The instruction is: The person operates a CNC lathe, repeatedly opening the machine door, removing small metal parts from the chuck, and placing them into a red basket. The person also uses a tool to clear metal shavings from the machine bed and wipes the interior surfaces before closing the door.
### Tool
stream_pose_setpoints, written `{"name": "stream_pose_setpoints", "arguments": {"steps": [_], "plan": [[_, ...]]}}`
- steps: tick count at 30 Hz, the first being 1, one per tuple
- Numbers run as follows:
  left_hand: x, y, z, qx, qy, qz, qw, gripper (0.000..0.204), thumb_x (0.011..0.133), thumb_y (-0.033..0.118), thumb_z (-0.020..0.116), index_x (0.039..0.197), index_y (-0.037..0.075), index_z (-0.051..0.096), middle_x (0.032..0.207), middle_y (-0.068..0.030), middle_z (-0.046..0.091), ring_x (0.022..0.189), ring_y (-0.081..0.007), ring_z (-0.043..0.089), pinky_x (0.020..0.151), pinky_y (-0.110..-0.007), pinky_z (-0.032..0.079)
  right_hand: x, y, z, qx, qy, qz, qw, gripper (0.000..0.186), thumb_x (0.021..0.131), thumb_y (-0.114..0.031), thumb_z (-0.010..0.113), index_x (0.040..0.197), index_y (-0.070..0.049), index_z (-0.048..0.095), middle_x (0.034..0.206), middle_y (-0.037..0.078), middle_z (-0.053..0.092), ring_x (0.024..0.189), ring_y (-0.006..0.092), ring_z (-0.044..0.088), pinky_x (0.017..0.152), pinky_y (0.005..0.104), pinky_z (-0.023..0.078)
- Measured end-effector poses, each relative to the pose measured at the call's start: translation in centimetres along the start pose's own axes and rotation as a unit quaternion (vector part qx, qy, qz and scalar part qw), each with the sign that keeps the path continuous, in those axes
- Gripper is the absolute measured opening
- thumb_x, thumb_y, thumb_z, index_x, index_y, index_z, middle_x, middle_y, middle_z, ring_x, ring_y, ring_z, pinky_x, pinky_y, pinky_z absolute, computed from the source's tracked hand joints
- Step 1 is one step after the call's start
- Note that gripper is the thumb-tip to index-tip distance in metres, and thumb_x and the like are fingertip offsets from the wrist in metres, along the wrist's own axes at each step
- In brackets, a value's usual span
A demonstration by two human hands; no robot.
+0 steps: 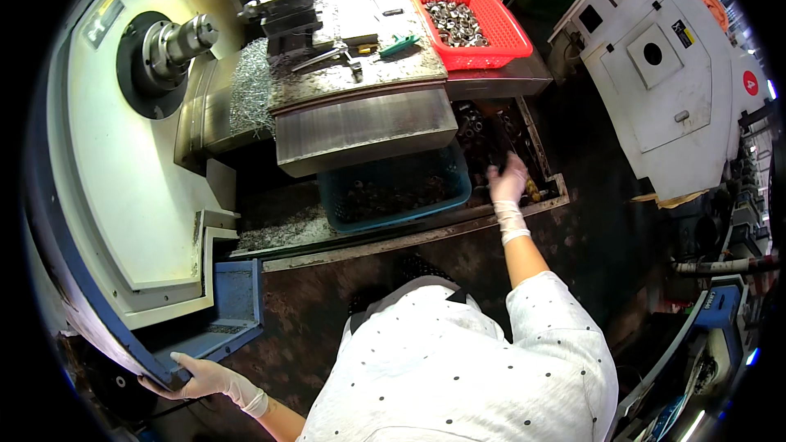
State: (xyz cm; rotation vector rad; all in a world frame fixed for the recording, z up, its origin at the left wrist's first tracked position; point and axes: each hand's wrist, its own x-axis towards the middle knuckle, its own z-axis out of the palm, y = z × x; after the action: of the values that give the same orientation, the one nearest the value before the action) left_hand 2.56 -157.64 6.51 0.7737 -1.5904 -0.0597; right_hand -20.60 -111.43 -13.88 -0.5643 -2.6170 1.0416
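So the spindle (176, 49) sits far left, with a heap of shavings (252, 86) just right of it. Right of that is the slide (368, 141), a wrench (321, 59) lying on top. The basket (475, 59) with small metal parts (454, 23) in it is just past the slide's far right end. There's a tub (401, 219) low under the slide's near side. Left hand's (196, 376) near left on a panel edge (146, 358); right hand's (509, 182) just right of the tub, can't really tell if it's touching anything. Cabinet's (655, 139) well off right.
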Motion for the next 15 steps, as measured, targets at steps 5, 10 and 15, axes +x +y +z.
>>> {"name": "stream_pose_setpoints", "arguments": {"steps": [5, 10, 15], "plan": [[0.0, -0.3, 0.5, -0.010, 0.010, 0.011, 1.000, 0.055, 0.064, -0.002, 0.053, 0.114, -0.001, 0.030, 0.115, -0.0170, 0.034, 0.102, -0.0281, 0.039, 0.086, -0.035, 0.033, -1.5, -6.0, 6.9, -0.243, -0.427, -0.311, 0.814, 0.031, 0.062, -0.016, 0.057, 0.092, -0.011, 0.052, 0.094, 0.011, 0.051, 0.086, 0.0275, 0.050, 0.071, 0.0338, 0.041], [0.5, 0.1, -0.3, 0.051, 0.003, -0.005, 0.999, 0.056, 0.064, -0.007, 0.050, 0.116, 0.002, 0.028, 0.116, -0.0143, 0.034, 0.102, -0.0262, 0.039, 0.087, -0.034, 0.032, 0.5, -6.7, 11.5, -0.333, -0.590, -0.329, 0.658, 0.026, 0.061, -0.015, 0.057, 0.085, -0.010, 0.053, 0.086, 0.011, 0.054, 0.078, 0.0276, 0.052, 0.068, 0.0346, 0.042], [-0.1, -0.4, 0.1, 0.026, 0.003, 0.000, 1.000, 0.055, 0.065, -0.005, 0.050, 0.115, 0.000, 0.029, 0.116, -0.0143, 0.033, 0.102, -0.0257, 0.038, 0.086, -0.035, 0.032, 0.7, -5.2, 9.5, -0.258, -0.560, -0.308, 0.724, 0.023, 0.065, -0.016, 0.053, 0.087, -0.011, 0.055, 0.088, 0.010, 0.054, 0.084, 0.0266, 0.051, 0.070, 0.0341, 0.041]]}}
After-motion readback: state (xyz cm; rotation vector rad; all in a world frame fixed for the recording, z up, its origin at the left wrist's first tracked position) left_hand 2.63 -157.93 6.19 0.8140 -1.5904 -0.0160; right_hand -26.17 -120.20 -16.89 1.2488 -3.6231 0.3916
